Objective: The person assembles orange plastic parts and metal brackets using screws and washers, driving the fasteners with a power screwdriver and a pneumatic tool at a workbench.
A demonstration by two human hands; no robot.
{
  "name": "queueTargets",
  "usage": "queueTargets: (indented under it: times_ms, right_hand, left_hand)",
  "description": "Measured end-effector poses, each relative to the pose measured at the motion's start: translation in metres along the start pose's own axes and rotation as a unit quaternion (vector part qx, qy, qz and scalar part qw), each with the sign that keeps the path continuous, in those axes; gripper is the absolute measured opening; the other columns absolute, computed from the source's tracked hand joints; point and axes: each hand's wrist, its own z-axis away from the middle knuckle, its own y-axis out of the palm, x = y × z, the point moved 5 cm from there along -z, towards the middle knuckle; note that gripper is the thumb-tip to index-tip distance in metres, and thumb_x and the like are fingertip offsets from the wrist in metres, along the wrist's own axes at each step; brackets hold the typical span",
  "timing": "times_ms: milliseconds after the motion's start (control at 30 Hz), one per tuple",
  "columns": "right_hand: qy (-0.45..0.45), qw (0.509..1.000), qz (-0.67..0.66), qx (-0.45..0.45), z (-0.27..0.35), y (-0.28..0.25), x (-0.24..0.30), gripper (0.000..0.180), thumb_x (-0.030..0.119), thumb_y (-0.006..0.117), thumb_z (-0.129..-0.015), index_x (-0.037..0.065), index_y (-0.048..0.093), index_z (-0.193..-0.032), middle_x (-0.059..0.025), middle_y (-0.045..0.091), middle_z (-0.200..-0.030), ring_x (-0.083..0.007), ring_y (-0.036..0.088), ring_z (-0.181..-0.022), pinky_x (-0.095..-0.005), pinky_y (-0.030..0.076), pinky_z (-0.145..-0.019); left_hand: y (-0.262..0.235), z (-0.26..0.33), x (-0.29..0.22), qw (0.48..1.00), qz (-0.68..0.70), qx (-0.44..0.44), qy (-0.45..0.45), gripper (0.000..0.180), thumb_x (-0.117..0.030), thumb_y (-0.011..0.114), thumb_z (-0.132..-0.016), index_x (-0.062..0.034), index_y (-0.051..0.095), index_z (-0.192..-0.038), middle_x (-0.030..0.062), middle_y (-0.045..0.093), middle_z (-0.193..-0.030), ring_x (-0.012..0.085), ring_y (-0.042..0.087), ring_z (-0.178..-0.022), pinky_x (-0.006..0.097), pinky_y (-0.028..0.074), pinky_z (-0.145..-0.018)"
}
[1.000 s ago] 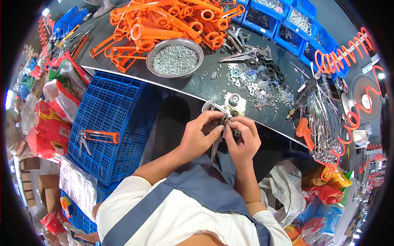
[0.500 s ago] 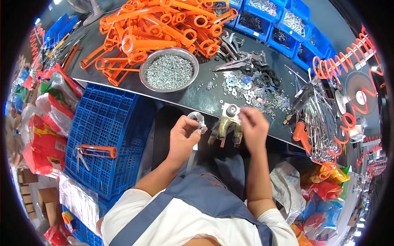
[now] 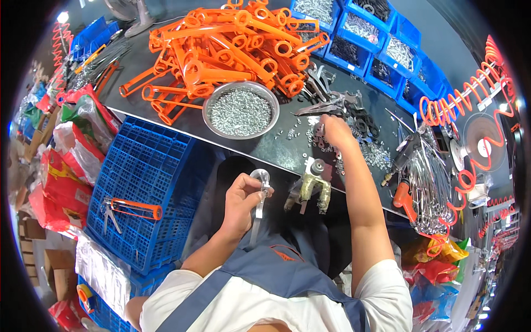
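My left hand (image 3: pixel 241 203) pinches a silver metal rod with a round plate (image 3: pixel 260 176) at its top; the rod hangs down below the fingers. Just right of it, at the bench edge, stands a small metal fixture (image 3: pixel 316 167) with a round post and two legs wrapped in yellowish tape. My right hand (image 3: pixel 336 133) is reaching over the fixture into the loose small parts (image 3: pixel 377 156) on the bench. Its fingers are curled down close together among them; what they grip, if anything, is hidden. Black and silver pliers-like metal pieces (image 3: pixel 326 99) lie just beyond.
Orange caulking gun frames (image 3: pixel 221 50) are heaped at the back, behind a metal bowl (image 3: pixel 207 119) of small fasteners. Blue bins (image 3: pixel 345 51) rise at the far right. An orange-handled tool (image 3: pixel 404 198) hangs near metal rods on the right. A blue crate (image 3: pixel 145 188) stands left.
My right hand has left the fixture and moved forward to the loose parts. My left hand still holds the rod, now more upright. The whole view has shifted slightly.
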Motion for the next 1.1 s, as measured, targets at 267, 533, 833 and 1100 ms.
queueTargets:
  times_ms: [267,533,833,1100]
  right_hand:
    - [-0.113,0.987,-0.081,-0.078,0.016,0.007,-0.010,0.025,0.009,0.061,-0.073,0.010,0.066,-0.098,-0.0144,0.060,-0.099,-0.0353,0.057,-0.092,-0.0418,0.048,-0.081]
    - [-0.178,0.976,-0.097,-0.074,0.006,0.018,0.002,0.037,0.010,0.064,-0.071,0.012,0.064,-0.108,-0.0089,0.054,-0.123,-0.0343,0.050,-0.110,-0.0438,0.044,-0.091]
    - [-0.213,0.949,-0.227,0.043,-0.008,0.006,0.001,0.023,0.008,0.065,-0.075,0.005,0.062,-0.098,-0.0130,0.065,-0.090,-0.0329,0.061,-0.088,-0.0389,0.048,-0.080]
    - [0.027,0.737,-0.634,-0.232,0.067,-0.031,0.002,0.023,0.014,0.045,-0.095,-0.005,0.057,-0.087,-0.0134,0.064,-0.081,-0.0192,0.066,-0.070,-0.0299,0.053,-0.061]
  left_hand:
    - [-0.002,0.005,0.009,0.999,0.022,0.002,-0.034,0.016,0.007,0.048,-0.077,-0.0027,0.049,-0.090,0.0167,0.063,-0.088,0.0207,0.063,-0.081,0.033,0.052,-0.080]
    - [0.022,0.011,0.022,0.995,0.028,0.055,-0.077,0.015,0.006,0.049,-0.077,-0.0027,0.050,-0.089,0.0157,0.063,-0.088,0.0202,0.064,-0.083,0.033,0.051,-0.081]
    - [0.022,0.021,0.024,0.994,0.011,0.059,-0.087,0.014,0.006,0.050,-0.077,-0.0026,0.050,-0.088,0.0156,0.063,-0.088,0.0202,0.064,-0.083,0.033,0.052,-0.081]
    - [0.026,0.012,0.017,0.998,0.009,0.032,-0.060,0.011,0.006,0.051,-0.079,-0.0020,0.050,-0.088,0.0142,0.062,-0.088,0.0196,0.063,-0.084,0.033,0.052,-0.081]
